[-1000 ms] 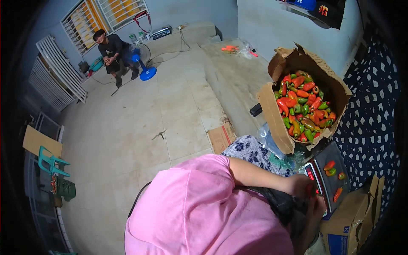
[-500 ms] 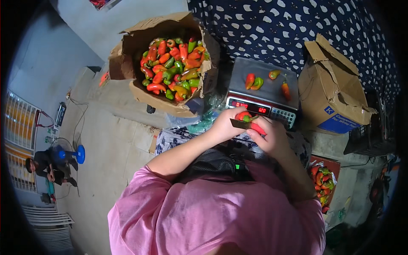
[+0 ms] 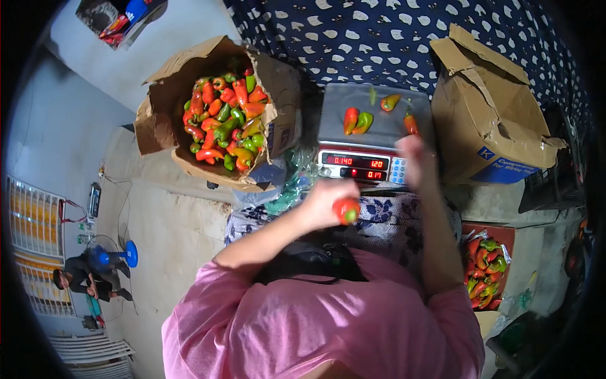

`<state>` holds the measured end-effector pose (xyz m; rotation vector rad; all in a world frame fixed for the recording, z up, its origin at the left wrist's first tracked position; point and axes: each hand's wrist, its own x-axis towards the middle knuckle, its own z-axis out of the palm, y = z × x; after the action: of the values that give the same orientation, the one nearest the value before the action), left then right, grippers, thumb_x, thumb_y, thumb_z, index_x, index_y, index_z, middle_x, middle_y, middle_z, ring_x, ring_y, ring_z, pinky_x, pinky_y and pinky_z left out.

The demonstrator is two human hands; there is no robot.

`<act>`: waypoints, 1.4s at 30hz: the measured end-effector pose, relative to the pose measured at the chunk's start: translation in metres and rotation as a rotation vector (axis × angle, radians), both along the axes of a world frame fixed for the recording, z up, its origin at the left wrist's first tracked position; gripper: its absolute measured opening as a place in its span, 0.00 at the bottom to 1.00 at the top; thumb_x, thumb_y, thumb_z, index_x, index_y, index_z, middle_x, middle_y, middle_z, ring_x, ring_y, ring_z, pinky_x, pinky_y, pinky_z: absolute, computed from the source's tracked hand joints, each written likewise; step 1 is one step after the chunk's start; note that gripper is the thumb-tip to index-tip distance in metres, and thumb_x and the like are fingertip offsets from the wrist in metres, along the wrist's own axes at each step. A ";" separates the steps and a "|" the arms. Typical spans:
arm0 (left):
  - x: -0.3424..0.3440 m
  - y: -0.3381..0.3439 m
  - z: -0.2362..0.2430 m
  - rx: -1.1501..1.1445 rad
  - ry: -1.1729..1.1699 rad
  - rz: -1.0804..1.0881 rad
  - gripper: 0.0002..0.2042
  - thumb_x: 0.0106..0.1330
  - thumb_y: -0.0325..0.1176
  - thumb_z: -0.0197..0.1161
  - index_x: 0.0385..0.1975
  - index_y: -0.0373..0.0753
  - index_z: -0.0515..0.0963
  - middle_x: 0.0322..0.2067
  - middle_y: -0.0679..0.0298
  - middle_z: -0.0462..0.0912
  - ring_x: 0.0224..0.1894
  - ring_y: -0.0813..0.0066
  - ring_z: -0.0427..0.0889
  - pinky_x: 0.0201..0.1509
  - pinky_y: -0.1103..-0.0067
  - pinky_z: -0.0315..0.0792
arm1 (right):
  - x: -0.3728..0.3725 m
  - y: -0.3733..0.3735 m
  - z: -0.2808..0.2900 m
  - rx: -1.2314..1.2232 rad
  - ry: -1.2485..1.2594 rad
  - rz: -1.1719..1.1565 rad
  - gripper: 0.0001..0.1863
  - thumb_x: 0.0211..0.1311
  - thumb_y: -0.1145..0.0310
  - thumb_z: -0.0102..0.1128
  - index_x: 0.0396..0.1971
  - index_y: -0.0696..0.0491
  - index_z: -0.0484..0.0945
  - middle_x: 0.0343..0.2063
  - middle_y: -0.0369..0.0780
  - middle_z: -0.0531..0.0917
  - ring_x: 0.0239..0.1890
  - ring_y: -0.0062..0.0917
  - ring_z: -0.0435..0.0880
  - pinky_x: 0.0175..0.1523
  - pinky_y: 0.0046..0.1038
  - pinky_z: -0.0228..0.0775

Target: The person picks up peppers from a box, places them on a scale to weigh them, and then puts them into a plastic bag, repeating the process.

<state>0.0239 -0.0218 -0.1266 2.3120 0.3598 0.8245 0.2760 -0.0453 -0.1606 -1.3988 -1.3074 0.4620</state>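
My left hand (image 3: 322, 203) grips a red pepper (image 3: 346, 211) with a green top, below the digital scale (image 3: 360, 165). My right hand (image 3: 413, 158) is raised at the scale's right side, smeared by motion; I cannot make out its fingers or anything in them. Several red, green and yellowish peppers (image 3: 358, 121) lie on the grey weighing plate (image 3: 334, 101), with a blurred light-green bit (image 3: 372, 96) above them. Left of the scale stands a torn cardboard box (image 3: 158, 129) full of mixed peppers. An open cardboard box (image 3: 492, 126) stands right of it, its contents out of sight.
A red-lined box (image 3: 486, 275) of peppers sits at the lower right. Plastic bags (image 3: 287, 183) lie beside the scale and a patterned cloth (image 3: 391, 211) below it. A seated person (image 3: 79, 278) is by a blue fan (image 3: 130, 252) at the left. A dark patterned curtain (image 3: 341, 38) hangs behind.
The view has swung round to the scale. My hands, earlier together with a dark blade and the pepper, are apart; my right hand has risen, and the blade is no longer visible.
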 end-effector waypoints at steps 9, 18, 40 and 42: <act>0.021 0.109 -0.077 -0.398 0.064 0.609 0.22 0.61 0.38 0.60 0.49 0.38 0.58 0.41 0.48 0.77 0.46 0.53 0.79 0.50 0.65 0.70 | 0.063 0.052 0.011 -0.320 -0.339 -0.389 0.26 0.54 0.46 0.62 0.39 0.56 0.79 0.32 0.47 0.81 0.35 0.39 0.81 0.41 0.34 0.72; 0.056 0.159 -0.113 -0.099 0.416 0.920 0.24 0.63 0.48 0.56 0.56 0.45 0.66 0.54 0.58 0.71 0.57 0.55 0.66 0.55 0.50 0.58 | 0.076 0.073 -0.086 -0.326 -0.614 -0.392 0.25 0.54 0.47 0.62 0.36 0.56 0.77 0.35 0.47 0.80 0.39 0.47 0.81 0.42 0.43 0.73; 0.025 0.050 -0.020 -0.867 -0.459 0.275 0.15 0.58 0.25 0.59 0.45 0.38 0.69 0.36 0.69 0.75 0.37 0.84 0.72 0.42 0.83 0.67 | -0.064 0.001 0.026 0.050 -0.047 0.243 0.16 0.60 0.67 0.58 0.44 0.61 0.73 0.34 0.45 0.77 0.39 0.34 0.79 0.46 0.30 0.70; 0.021 0.055 -0.035 -0.785 -0.384 0.309 0.14 0.55 0.27 0.66 0.39 0.37 0.71 0.32 0.70 0.76 0.36 0.85 0.73 0.40 0.83 0.70 | -0.065 -0.004 0.037 0.029 -0.085 0.300 0.14 0.60 0.67 0.57 0.42 0.59 0.73 0.32 0.46 0.78 0.37 0.37 0.80 0.42 0.31 0.70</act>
<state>0.0452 0.0327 -0.1615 1.3593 0.7252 1.0206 0.2112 -0.0489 -0.1233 -1.2131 -1.5971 0.5858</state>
